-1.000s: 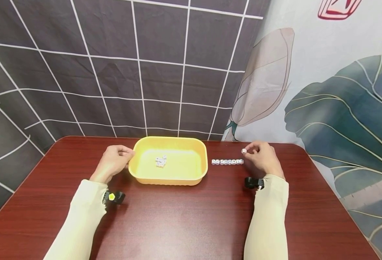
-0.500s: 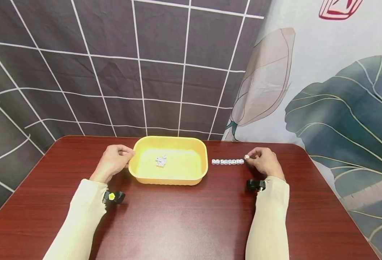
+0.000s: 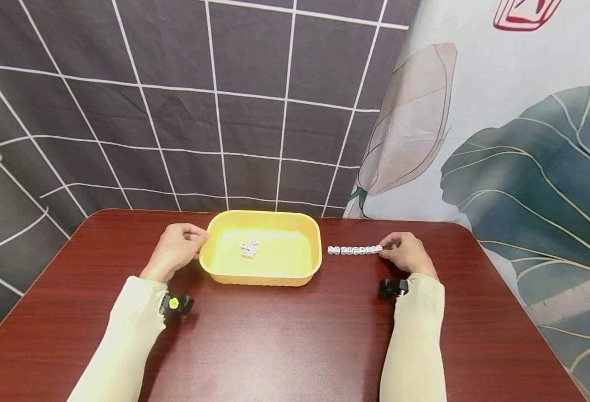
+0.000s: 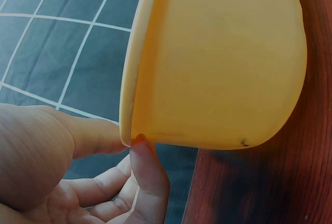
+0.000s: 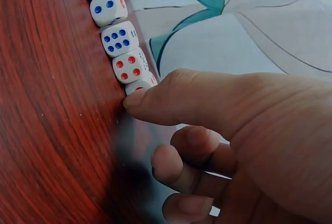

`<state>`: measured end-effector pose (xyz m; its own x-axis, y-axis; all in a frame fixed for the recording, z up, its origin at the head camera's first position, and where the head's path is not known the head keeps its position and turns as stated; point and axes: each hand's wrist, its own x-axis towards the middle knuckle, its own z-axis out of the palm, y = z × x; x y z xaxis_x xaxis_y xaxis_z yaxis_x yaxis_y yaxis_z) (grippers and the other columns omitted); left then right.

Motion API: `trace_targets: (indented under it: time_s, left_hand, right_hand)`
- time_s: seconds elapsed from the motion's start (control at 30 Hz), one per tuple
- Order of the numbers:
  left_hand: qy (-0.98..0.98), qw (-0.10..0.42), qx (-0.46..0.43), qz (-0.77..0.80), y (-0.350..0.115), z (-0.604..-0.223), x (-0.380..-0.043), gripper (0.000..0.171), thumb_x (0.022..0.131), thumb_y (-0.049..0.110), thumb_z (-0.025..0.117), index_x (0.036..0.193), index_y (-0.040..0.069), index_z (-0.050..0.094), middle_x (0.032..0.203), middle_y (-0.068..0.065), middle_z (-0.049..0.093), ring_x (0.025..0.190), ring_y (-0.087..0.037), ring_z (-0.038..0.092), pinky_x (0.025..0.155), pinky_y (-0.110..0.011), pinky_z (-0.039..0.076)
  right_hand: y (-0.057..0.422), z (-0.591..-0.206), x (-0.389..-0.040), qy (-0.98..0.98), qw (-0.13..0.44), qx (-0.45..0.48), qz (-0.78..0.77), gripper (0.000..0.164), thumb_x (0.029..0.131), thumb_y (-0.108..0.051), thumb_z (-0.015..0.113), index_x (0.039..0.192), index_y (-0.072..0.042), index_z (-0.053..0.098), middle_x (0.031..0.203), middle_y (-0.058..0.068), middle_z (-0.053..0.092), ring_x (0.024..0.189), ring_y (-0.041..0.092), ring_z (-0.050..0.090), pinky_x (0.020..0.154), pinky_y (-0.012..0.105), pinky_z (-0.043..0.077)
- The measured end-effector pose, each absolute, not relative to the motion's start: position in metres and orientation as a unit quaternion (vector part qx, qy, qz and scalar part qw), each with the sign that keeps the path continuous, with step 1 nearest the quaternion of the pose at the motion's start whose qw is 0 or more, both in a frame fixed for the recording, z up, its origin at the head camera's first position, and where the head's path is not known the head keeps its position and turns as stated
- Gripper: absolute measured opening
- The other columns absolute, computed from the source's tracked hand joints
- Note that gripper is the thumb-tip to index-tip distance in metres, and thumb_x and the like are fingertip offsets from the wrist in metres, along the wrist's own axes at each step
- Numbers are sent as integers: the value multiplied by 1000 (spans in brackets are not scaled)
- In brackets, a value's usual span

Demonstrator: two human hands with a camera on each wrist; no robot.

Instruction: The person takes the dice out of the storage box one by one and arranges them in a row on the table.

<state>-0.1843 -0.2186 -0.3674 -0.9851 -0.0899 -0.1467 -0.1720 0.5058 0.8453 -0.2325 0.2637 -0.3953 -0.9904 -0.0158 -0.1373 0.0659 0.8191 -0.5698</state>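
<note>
My left hand [image 3: 173,251] pinches the left end of a yellow plastic tub [image 3: 259,280] by its rim. In the left wrist view, thumb and index finger meet at the corner of the tub wall [image 4: 218,73]. Several white dice [image 3: 248,249] lie in a small cluster inside it. To the tub's right, a straight row of white dice [image 3: 353,250] with blue and red pips runs along the table. At the row's right end my right hand [image 3: 407,255] holds the last die [image 5: 138,86] between thumb and index finger, up against its red-pipped neighbour; the thumb partly covers it.
The dark red wooden table [image 3: 274,346] has its back edge just behind the tub and the row. Behind it hang a dark grid-patterned cloth [image 3: 249,128] and a pale cloth with a leaf print [image 3: 526,167]. Each wrist wears a black strap [image 3: 392,286].
My right hand has come down and toward me, bringing its die from behind and above the row to the row's right end. The left hand stays on the tub's rim.
</note>
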Motion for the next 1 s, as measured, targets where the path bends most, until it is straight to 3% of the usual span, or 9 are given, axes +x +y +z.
trace_targets:
  time_s: [0.3,1.0]
  left_hand:
    - [869,42,-77,487,-219,-368,-185,33,99,16,58,119,-9,66,106,-23,69,77,-15,68,67,-21,58]
    - [874,42,-82,478,-219,-368,-185,33,99,16,58,118,-8,67,108,-23,69,76,-15,66,66,-20,56]
  right_hand:
    - [264,-390,-231,954,62,3,-292,20,89,-13,73,107,-3,72,82,7,60,77,22,54,65,30,43]
    - [229,-354,-231,947,4,-96,-308,27,91,-13,71,116,-2,70,70,0,44,65,17,44,65,32,40]
